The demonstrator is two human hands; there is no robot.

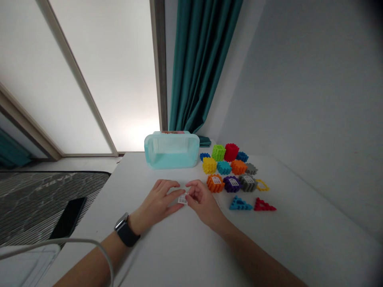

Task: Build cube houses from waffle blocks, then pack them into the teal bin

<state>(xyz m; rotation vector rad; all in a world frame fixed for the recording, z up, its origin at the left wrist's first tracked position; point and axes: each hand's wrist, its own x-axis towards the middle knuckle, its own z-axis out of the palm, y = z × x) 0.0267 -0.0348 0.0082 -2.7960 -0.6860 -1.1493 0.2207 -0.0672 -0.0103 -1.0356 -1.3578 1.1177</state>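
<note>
Between my hands, low over the white table, is a small white label with a printed grid. My right hand pinches its right side between thumb and fingers. My left hand has its fingers apart, with the fingertips at the label's left edge; whether they press on it I cannot tell. Similar white labels lie on top of the orange block, the purple block and the dark grey block, just right of my right hand. Another pale slip shows partly behind that hand.
Behind my hands a clear turquoise bin lies on its side, opening toward me. Several coloured toy blocks stand in rows at the right, with blue and red triangles in front. A pale cable crosses my left forearm.
</note>
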